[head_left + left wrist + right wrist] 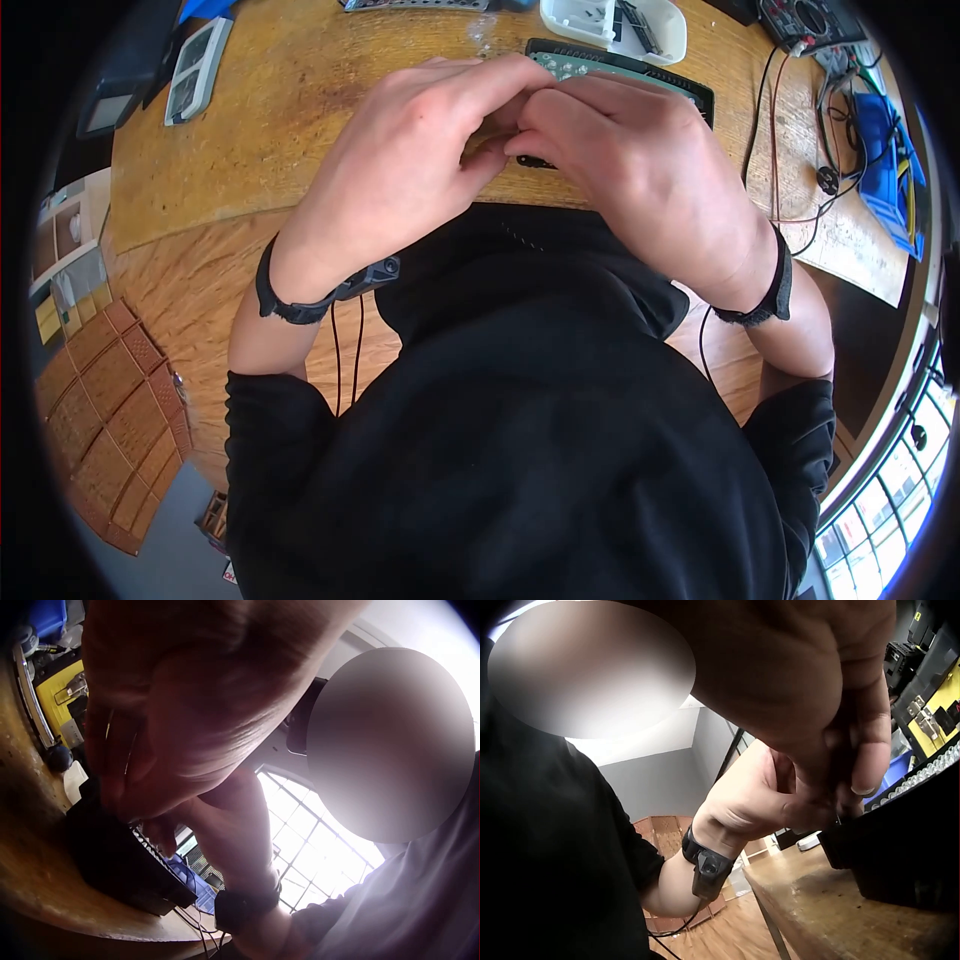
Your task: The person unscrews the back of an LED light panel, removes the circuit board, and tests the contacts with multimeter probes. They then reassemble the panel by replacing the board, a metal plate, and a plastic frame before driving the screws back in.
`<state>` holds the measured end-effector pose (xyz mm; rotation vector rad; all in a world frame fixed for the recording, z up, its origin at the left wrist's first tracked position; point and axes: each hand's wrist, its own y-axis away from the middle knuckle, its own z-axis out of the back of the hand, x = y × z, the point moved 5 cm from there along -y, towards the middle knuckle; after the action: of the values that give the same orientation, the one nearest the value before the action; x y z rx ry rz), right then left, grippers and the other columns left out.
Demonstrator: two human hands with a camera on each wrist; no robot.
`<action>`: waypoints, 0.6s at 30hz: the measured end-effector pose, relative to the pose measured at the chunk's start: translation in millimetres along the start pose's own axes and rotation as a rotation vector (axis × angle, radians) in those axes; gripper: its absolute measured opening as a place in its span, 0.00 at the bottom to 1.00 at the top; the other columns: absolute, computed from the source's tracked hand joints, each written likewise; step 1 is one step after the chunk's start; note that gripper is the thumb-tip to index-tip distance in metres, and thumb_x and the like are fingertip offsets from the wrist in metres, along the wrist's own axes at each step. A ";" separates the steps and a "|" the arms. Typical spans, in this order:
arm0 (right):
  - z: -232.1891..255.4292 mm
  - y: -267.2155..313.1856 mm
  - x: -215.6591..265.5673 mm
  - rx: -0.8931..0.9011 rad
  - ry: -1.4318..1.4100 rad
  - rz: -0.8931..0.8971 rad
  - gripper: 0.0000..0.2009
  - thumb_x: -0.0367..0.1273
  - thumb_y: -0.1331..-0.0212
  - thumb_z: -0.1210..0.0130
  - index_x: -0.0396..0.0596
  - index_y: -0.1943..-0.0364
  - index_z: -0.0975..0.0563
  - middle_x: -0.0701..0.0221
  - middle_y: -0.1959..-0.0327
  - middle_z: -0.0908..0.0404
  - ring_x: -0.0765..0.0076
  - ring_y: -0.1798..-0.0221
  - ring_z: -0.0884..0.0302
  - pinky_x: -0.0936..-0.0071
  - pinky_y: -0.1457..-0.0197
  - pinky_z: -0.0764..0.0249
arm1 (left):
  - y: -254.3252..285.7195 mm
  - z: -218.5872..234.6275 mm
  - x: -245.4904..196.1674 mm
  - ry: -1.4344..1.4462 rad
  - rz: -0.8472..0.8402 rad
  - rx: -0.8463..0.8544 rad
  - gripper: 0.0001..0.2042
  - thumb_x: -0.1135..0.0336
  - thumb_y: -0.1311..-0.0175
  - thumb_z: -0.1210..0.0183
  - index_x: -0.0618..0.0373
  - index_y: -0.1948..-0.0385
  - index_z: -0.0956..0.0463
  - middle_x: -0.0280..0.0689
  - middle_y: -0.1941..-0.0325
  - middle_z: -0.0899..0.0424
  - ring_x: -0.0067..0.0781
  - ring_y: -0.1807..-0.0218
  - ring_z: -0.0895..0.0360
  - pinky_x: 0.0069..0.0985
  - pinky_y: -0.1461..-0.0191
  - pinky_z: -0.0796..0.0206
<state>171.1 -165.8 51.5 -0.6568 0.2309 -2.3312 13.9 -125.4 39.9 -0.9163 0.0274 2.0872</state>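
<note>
Both hands meet over a green circuit board (640,72) in a black housing (900,862) near the table's front edge. Rows of small clear domes (926,774) stand on the board. My left hand (405,160) has its fingers and thumb bent inward, and thin metal leads (129,754) show among its fingers in the left wrist view. Facing it, my right hand (650,165) curls its fingers and thumb down at the board's near side. The fingertips of the two hands come together and hide most of the work; I cannot tell what the right fingers hold.
Behind the board is a white tray (675,25) with small black parts. A multimeter (810,20) and its cables lie at the back right, near a blue holder (885,165). A white-framed case (198,70) lies at the left on the wooden table (250,130).
</note>
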 end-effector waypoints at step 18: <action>-1.0 -3.2 4.6 -0.081 0.251 0.174 0.09 0.38 0.39 0.29 0.51 0.65 0.17 0.74 0.68 0.21 0.65 0.64 0.17 0.66 0.65 0.20 | 5.8 -2.5 3.5 0.181 0.096 0.016 0.32 0.83 0.49 0.28 0.57 0.37 0.20 0.46 0.49 0.08 0.47 0.46 0.09 0.35 0.41 0.17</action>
<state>165.8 -166.5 53.5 -0.3647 0.4798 -2.2411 10.0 -127.6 34.2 -1.1117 0.1859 2.0817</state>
